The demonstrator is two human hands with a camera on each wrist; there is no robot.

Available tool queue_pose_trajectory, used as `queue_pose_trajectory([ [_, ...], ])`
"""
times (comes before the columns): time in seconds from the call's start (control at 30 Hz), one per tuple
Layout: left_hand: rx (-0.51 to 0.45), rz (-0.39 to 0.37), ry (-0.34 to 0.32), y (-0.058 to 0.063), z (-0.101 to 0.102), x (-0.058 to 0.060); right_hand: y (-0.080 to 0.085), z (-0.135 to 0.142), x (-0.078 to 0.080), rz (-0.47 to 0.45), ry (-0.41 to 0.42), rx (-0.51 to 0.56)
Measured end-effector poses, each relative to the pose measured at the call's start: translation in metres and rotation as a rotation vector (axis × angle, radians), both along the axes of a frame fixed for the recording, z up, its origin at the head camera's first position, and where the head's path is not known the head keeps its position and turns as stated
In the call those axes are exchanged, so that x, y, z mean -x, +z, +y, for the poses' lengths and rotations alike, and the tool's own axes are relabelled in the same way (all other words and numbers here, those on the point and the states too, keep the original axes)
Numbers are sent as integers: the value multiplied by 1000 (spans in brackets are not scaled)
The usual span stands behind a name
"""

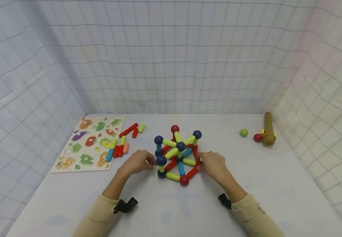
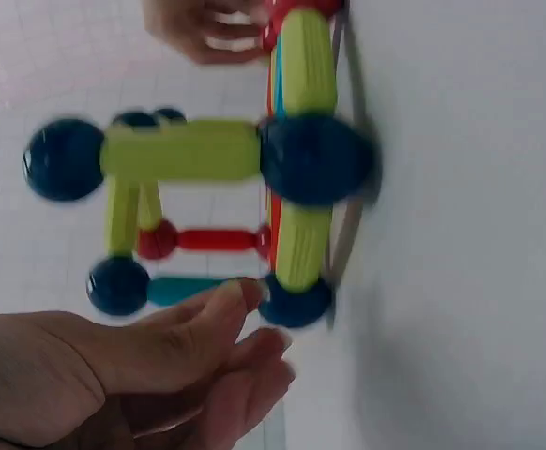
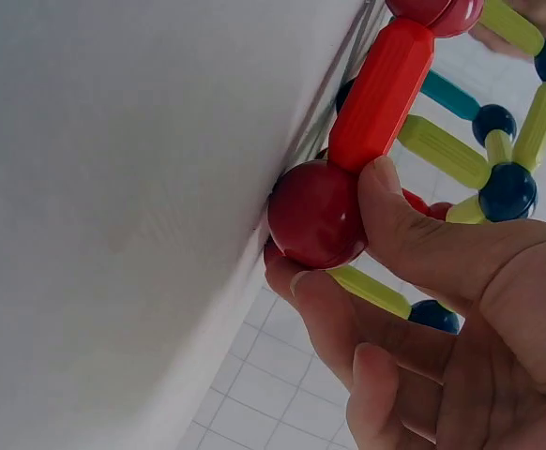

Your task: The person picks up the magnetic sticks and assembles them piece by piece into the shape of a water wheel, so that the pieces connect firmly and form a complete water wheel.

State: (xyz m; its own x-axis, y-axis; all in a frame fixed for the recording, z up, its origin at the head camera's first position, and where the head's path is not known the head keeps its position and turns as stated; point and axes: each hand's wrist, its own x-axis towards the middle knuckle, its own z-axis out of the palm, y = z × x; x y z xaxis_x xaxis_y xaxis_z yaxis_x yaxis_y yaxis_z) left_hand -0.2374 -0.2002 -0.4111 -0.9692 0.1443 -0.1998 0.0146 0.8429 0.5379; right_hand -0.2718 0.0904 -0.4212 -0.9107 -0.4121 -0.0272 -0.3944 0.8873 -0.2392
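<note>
A toy frame of magnetic rods and balls (image 1: 180, 146) stands on the white table, with a lower ring and an upper tier on short upright rods. My right hand (image 1: 213, 164) pinches a red ball (image 3: 316, 214) at the frame's lower right corner between thumb and fingers. A red rod (image 3: 383, 94) runs from that ball to another red ball. On the other side, my left hand (image 1: 136, 162) is beside the frame with loosely bent fingers. Its thumb and fingertips come close to a dark blue ball (image 2: 296, 300) at the base; contact is unclear.
A vegetable picture board (image 1: 82, 144) lies at left, with loose rods (image 1: 128, 130) around its right edge. On the right are a green ball (image 1: 244, 132), a red ball (image 1: 258, 137) and an olive cylindrical object (image 1: 268, 130). Gridded white cloth walls surround the table.
</note>
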Motion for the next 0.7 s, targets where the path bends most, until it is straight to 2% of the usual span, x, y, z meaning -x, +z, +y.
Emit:
queue_pose_trajectory([
  [0.07,84,75,98,3,-18,12,1,0,1,-17,5,9],
  [0.17,211,150,310,-2,-42,30,2,1,0,-28,-1,15],
  [0.23,279,143,393,-8,-53,40,3,1,-2,-31,-6,12],
  [0.27,306,124,413,-11,-58,44,3,1,-2,-30,-5,10],
  [0.37,366,77,420,-18,-63,51,4,1,-4,-31,5,10],
  [0.47,406,95,406,-19,-61,51,3,0,-5,-27,13,17],
  [0.53,387,117,393,-15,-57,48,2,0,-5,-25,9,20],
  [0.6,306,125,395,-9,-52,43,1,0,-5,-21,4,15],
  [0.7,119,141,367,3,-44,30,2,1,-5,-20,-4,9],
])
